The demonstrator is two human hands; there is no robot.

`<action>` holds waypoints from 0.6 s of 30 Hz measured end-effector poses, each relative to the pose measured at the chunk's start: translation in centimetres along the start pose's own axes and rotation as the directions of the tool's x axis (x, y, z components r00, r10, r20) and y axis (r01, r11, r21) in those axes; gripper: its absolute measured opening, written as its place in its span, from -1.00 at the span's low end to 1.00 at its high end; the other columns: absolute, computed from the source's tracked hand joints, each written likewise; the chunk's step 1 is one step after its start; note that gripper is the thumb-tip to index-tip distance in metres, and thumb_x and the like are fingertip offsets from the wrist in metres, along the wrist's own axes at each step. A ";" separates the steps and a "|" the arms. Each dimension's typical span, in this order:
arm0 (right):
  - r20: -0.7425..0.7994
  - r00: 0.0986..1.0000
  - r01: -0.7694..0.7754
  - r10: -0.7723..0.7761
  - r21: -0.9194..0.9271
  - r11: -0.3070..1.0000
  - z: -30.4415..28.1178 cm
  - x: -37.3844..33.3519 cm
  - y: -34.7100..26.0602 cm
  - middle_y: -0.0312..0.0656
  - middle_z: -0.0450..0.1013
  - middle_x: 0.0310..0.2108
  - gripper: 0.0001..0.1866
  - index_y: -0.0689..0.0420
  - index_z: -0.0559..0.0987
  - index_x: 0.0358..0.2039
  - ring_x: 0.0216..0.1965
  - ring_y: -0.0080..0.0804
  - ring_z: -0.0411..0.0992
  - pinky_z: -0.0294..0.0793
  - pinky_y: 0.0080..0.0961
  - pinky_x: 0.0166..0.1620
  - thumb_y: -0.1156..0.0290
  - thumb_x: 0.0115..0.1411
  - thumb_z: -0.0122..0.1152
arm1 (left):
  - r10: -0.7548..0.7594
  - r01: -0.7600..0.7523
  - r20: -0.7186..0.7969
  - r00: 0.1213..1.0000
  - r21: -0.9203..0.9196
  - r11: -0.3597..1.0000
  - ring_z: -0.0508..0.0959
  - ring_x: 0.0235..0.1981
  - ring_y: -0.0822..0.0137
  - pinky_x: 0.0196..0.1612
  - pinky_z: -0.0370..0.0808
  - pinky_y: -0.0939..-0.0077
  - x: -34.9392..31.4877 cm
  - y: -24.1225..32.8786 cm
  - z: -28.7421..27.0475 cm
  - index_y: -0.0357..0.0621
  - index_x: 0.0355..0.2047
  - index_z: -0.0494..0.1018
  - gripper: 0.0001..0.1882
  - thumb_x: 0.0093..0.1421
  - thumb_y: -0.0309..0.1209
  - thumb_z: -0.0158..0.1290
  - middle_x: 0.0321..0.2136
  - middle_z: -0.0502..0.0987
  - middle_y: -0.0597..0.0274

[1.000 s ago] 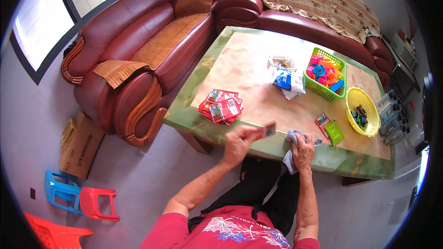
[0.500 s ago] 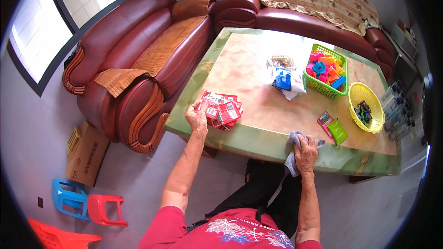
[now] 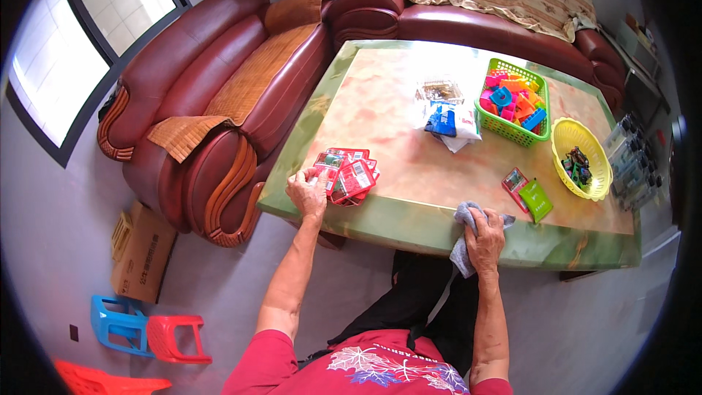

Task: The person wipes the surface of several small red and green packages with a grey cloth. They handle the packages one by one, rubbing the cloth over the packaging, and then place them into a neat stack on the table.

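Sofa [image 3: 241, 95]: dark red leather, wrapping the far and left sides of the table, with woven mats on the seat and arm and a patterned throw along the back.
Table [image 3: 409, 212]: green-edged stone top with a peach centre, carrying everything below.
Green basket [image 3: 512, 106]: rectangular mesh basket near the far right, filled with bright plastic pieces in pink, orange and blue.
Yellow basket [image 3: 581, 157]: round, just right of the green one, holding a few small dark items; too small to tell what they are.
Plastic bags [image 3: 446, 113]: a clear and blue-white heap just left of the green basket.
Red packets [image 3: 349, 175]: a loose pile at the near left corner of the table.
Left hand [image 3: 308, 192]: arm stretched forward, fingers curled down onto the near edge of the red packets, touching them.
Right hand [image 3: 486, 232]: palm down at the near table edge, fingers closed over the grey cloth [image 3: 462, 238], which hangs partly off the edge.
Small packs [image 3: 528, 192]: one red, one green, lying flat beyond the right hand.
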State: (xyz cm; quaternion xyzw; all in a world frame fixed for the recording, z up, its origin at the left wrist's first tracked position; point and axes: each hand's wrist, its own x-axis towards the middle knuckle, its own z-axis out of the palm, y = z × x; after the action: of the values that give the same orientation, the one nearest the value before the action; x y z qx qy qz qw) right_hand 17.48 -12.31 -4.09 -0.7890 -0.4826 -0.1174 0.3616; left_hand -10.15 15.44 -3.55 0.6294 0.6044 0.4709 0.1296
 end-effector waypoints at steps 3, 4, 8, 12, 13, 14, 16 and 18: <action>-0.005 1.000 0.005 -0.005 0.017 1.000 -0.1 0.0 -0.2 -0.08 0.42 -0.10 -0.57 -0.02 0.59 -0.08 -0.07 -0.05 0.38 0.42 -0.19 -0.01 0.44 -0.03 0.32 | 0.001 -0.001 0.025 1.000 0.004 1.000 0.46 -0.12 0.01 -0.05 0.42 0.06 0.3 -0.1 -0.4 -0.01 -0.29 0.57 -0.63 -0.05 -0.12 0.34 -0.23 0.52 0.08; -0.012 1.000 0.008 -0.008 0.028 1.000 -0.1 0.1 -0.3 -0.08 0.42 -0.10 -0.58 -0.02 0.59 -0.08 -0.07 -0.05 0.38 0.42 -0.20 -0.01 0.44 -0.03 0.31 | 0.004 -0.004 0.045 0.999 -0.016 1.000 0.46 -0.11 0.02 -0.04 0.42 0.05 0.5 -0.1 -0.5 0.02 -0.28 0.57 -0.63 -0.04 -0.09 0.33 -0.23 0.52 0.10; -0.040 0.999 0.009 -0.007 0.038 0.999 -0.1 0.1 -0.1 -0.07 0.44 -0.12 -0.58 -0.01 0.59 -0.09 -0.07 -0.03 0.39 0.44 -0.19 -0.04 0.44 -0.04 0.32 | 0.153 -0.137 -0.066 0.986 0.200 0.970 0.45 -0.09 0.02 -0.02 0.40 0.06 0.4 1.5 -1.2 0.00 -0.24 0.56 -0.62 0.00 -0.09 0.29 -0.18 0.51 0.13; -0.057 0.998 -0.021 0.017 -0.061 0.998 -0.2 -0.2 0.7 -0.14 0.44 -0.12 -0.59 -0.09 0.59 -0.10 -0.05 -0.11 0.39 0.44 -0.15 -0.07 0.36 -0.05 0.34 | 0.356 -0.336 -0.096 0.930 0.174 0.925 0.39 -0.03 0.00 0.03 0.31 0.05 -0.7 4.9 -1.0 -0.07 -0.21 0.52 -0.65 0.03 -0.22 0.26 -0.17 0.46 0.06; -0.090 0.995 -0.060 0.049 -0.126 0.990 -0.3 -0.3 1.7 -0.18 0.43 -0.12 -0.60 -0.12 0.59 -0.12 -0.06 -0.15 0.38 0.43 -0.15 -0.09 0.32 -0.04 0.34 | 0.395 -0.387 -0.041 0.918 0.134 0.912 0.38 -0.02 0.00 0.04 0.30 0.06 -1.9 6.6 -0.1 -0.08 -0.20 0.51 -0.66 0.04 -0.24 0.26 -0.16 0.46 0.06; -0.091 0.994 -0.080 0.066 -0.160 0.984 -1.1 -0.4 2.7 -0.19 0.43 -0.12 -0.61 -0.12 0.59 -0.12 -0.07 -0.15 0.38 0.42 -0.15 -0.09 0.32 -0.04 0.34 | 0.433 -0.430 -0.001 0.902 0.104 0.897 0.37 -0.01 0.00 0.05 0.29 0.07 -2.9 8.1 0.3 -0.08 -0.20 0.51 -0.66 0.04 -0.26 0.26 -0.15 0.46 0.06; -0.102 0.990 -0.120 0.099 -0.222 0.968 -2.7 -0.6 4.5 -0.20 0.42 -0.13 -0.61 -0.12 0.59 -0.12 -0.08 -0.16 0.38 0.42 -0.15 -0.09 0.32 -0.04 0.33 | 0.532 -0.531 0.127 0.837 -0.039 0.846 0.37 0.02 0.02 0.10 0.26 0.11 -5.3 11.3 2.0 -0.07 -0.18 0.50 -0.69 0.06 -0.32 0.24 -0.10 0.47 0.11; -0.107 0.985 -0.156 0.136 -0.207 0.966 -4.5 -1.4 6.1 -0.21 0.41 -0.13 -0.60 -0.09 0.60 -0.12 -0.09 -0.17 0.37 0.41 -0.17 -0.09 0.34 -0.06 0.34 | 0.608 -0.565 0.324 0.725 -0.227 0.793 0.39 0.03 0.09 0.12 0.25 0.13 -8.4 13.9 4.3 -0.08 -0.17 0.49 -0.68 0.06 -0.32 0.24 -0.07 0.48 0.16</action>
State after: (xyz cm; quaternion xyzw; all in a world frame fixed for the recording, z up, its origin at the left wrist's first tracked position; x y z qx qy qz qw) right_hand 22.66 -18.00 -4.41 -0.8506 -0.3905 -0.1781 0.3037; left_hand 3.42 6.53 0.72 0.8586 0.3094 0.3895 0.1238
